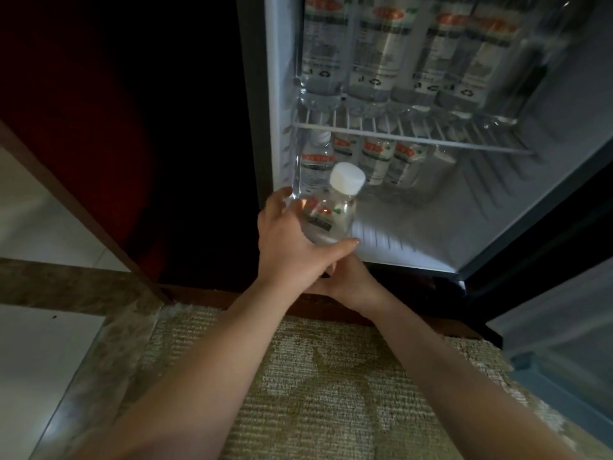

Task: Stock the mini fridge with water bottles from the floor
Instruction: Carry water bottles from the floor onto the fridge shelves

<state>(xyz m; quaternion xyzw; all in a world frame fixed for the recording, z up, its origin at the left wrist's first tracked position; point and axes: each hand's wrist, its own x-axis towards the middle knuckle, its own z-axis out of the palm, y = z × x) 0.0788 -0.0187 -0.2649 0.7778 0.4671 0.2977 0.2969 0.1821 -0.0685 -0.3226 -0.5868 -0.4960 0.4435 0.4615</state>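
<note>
at the open mini fridge (431,254), near its lower front edge, the left hand (292,240) wraps a water bottle (331,210) — white cap up. right hand (351,280) sits beneath it, grip unclear. more bottles (381,54) stand on the wire shelf (414,134) and below.

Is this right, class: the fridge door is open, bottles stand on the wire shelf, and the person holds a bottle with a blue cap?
Not quite. In the head view the bottle in the hands has a white cap, not blue. The fridge door is open, and bottles do stand on the wire shelf.
</note>
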